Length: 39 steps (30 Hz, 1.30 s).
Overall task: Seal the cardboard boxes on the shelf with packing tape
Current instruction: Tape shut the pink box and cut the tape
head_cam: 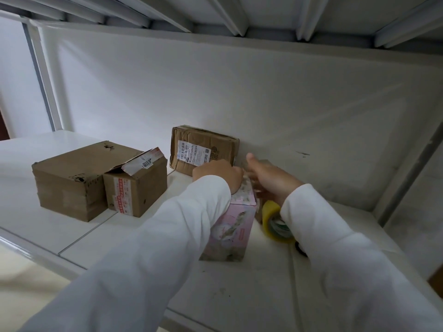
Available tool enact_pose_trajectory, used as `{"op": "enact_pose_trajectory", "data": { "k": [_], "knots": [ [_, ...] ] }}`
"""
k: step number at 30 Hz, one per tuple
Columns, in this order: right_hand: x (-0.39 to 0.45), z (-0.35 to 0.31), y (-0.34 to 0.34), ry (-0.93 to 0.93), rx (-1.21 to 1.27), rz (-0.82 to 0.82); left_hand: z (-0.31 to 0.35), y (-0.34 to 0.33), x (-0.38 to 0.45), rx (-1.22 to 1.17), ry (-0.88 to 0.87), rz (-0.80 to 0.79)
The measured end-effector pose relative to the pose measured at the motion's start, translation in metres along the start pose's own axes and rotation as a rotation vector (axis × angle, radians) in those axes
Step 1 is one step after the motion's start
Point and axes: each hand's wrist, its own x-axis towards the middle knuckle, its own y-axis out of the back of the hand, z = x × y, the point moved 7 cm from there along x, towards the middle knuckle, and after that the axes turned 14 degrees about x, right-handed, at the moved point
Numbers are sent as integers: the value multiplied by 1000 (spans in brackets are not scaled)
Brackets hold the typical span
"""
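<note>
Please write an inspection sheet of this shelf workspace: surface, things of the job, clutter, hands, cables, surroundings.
Surface: white shelf board, some scuffs and dark marks.
Job's things: pink printed box at centre; large brown box at left; small brown box beside it, top flap raised; labelled brown box leaning on the back wall; yellow tape roll right of the pink box.
Clutter: small dark object by the right sleeve, unclear.
Hands: left hand presses on the pink box top; right hand blurred, thumb up, grip unclear.
Cables: nothing seen.
Surroundings: white back wall, shelf ribs overhead.
</note>
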Motion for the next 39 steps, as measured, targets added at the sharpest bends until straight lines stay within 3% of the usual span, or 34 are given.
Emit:
{"op": "enact_pose_trajectory", "data": {
  "k": [5, 11, 17, 21, 24, 27, 30, 32, 34, 37, 39],
  "knots": [
    [1, -6, -16, 144, -69, 97, 0, 2, -2, -10, -10, 19],
    [9, 8, -17, 140, -49, 175, -1, 3, -3, -54, 11, 6],
    [6, 9, -25, 92, -25, 5, 0, 4, -6, -58, 5, 6],
    [7, 12, -19, 110, 81, 50, 3, 3, -6, -29, -71, -18],
    [11, 19, -19, 103, 187, 50, 10, -6, -3, -13, -186, -152],
    [13, 25, -23, 71, 266, 48, 9, -3, 2, -350, -239, -277],
    [14, 41, -21, -19, 318, 78, -23, 8, 1, -750, -63, -256],
    [11, 49, -8, -48, 416, 175, -53, -6, -2, -735, 91, -278],
    [3, 59, 4, -116, 673, 293, -71, -22, -13, -750, 175, -446],
    [-9, 63, -6, -130, 1030, 307, -69, -12, -23, -861, 114, -494],
    [-14, 59, -29, -62, 924, 254, -61, 8, -28, -825, 63, -428]
  ]
}}
